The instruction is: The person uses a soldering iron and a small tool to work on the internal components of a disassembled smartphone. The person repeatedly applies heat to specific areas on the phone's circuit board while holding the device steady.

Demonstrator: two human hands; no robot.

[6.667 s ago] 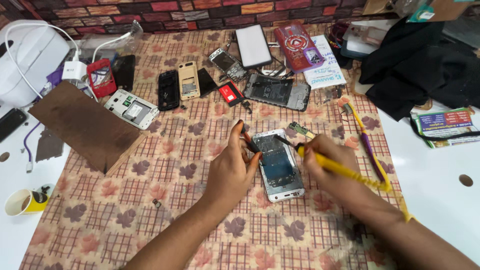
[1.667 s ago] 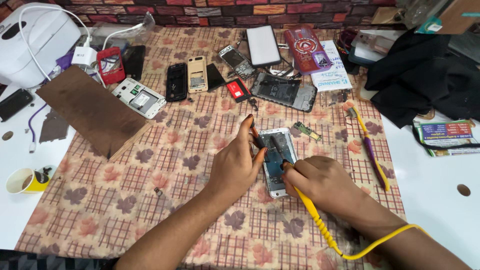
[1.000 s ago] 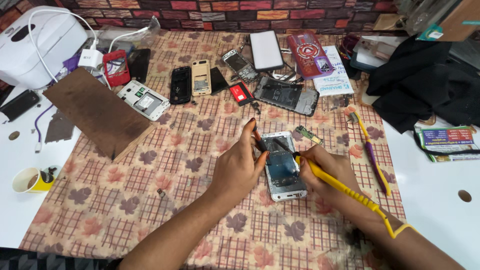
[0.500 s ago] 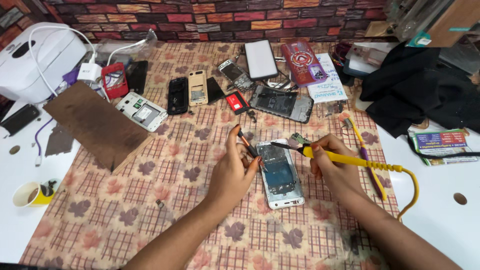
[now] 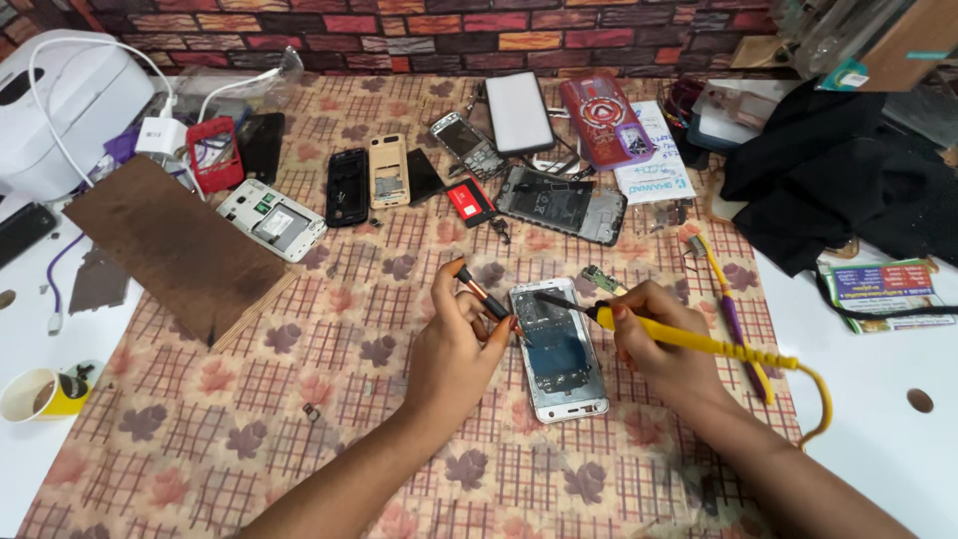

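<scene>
An opened white phone [image 5: 561, 351] lies face-open on the patterned cloth [image 5: 299, 399] in front of me. My right hand [image 5: 654, 339] grips a yellow-handled soldering iron [image 5: 689, 339], its dark tip resting on the upper part of the phone's board. My left hand [image 5: 454, 344] is at the phone's left edge and pinches a thin copper-coloured tool [image 5: 484, 294] between thumb and fingers, its point near the phone's top left corner. A small green circuit piece [image 5: 603, 279] lies just above the phone's top right.
Several dismantled phones [image 5: 562, 204] and covers lie along the back of the cloth. A brown board [image 5: 170, 245] leans at left, a white box [image 5: 70, 95] with cables behind it. A yellow cup [image 5: 40, 394] stands at left, black fabric [image 5: 848, 190] at right, and a purple-yellow tool [image 5: 733, 314].
My right hand has moved from the phone's lower part up to its top, bringing the iron's tip onto the upper board. The left hand stays at the phone's left edge.
</scene>
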